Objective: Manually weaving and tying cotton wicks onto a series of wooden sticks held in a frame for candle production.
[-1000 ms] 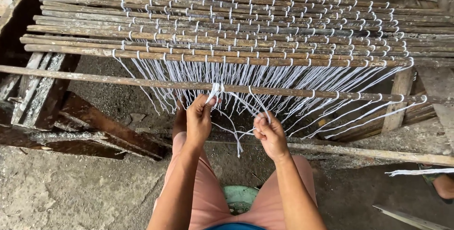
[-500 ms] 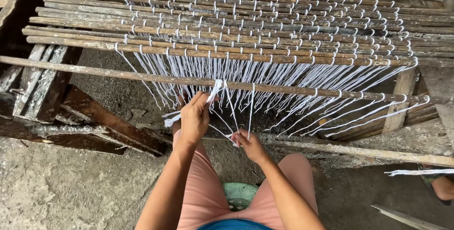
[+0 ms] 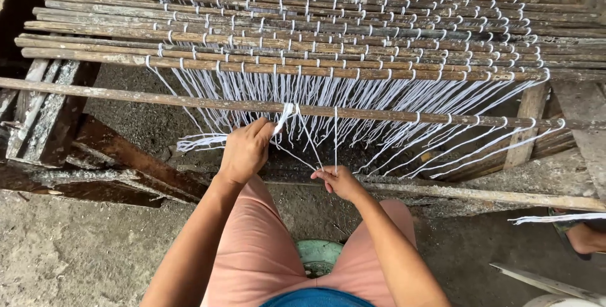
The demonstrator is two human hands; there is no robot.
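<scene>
Both hands' grip pinches thin white strings (image 3: 328,102): left hand (image 3: 245,151), right hand (image 3: 339,182)

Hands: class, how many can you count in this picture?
2. The left hand grips white strings by the loose stick; the right hand pinches one string lower down.

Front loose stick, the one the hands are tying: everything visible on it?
The front stick is a thin, brownish, weathered wooden rod lying nearly level across the frame, apart from the lashed mat of sticks behind. White strings loop it on the right half only. The left hand pinches string at its middle; the right hand pulls a strand taut below.
</scene>
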